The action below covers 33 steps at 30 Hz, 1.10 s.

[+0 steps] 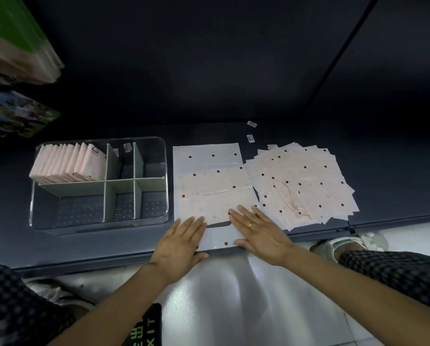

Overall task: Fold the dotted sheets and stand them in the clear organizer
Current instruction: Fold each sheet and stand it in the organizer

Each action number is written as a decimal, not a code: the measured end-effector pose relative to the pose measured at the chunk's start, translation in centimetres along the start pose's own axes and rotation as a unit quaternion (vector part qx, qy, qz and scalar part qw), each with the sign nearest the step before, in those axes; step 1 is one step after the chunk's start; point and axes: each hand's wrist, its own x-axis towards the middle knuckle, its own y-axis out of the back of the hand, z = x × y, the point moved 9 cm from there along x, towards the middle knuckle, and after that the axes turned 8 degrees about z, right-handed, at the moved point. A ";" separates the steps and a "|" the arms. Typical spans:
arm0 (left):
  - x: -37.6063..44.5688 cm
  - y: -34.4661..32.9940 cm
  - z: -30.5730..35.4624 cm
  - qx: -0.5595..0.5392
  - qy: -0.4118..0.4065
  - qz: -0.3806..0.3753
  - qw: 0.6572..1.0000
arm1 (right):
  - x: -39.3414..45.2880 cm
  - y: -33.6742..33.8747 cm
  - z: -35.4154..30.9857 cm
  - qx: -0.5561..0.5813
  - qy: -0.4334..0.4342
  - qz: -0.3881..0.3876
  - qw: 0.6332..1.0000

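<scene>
Both grips spread flat, left hand (181,242) and right hand (261,234) pressing straight fingers on the near edge of a dotted sheet (212,186) lying on the dark bench (84,248) between clear organizer (99,222) and loose sheet pile (303,183)

The sheet (210,181) at frame centre looks like thin glossy plastic film, creased and shiny. The organizer (99,221) at left is clear hard plastic with matt pale dividers (120,183). The shelf (383,171) is dark and matt; the floor (246,295) below is smooth and reflective.
</scene>
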 end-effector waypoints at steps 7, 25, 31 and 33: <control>-2.9 0.3 -3.7 -0.013 0.010 0.019 1.000 | -3.3 -0.2 4.8 0.023 -0.068 0.001 0.997; -0.5 2.7 -2.8 -0.107 0.067 0.080 0.989 | 2.2 4.1 1.6 0.047 0.012 0.092 0.995; 1.9 3.9 -2.1 -0.104 0.067 0.062 0.990 | 2.9 4.1 2.5 0.113 -0.027 0.075 0.990; 2.4 3.9 -2.1 -0.126 0.074 0.021 0.989 | 2.4 4.9 2.8 0.159 -0.040 0.093 0.982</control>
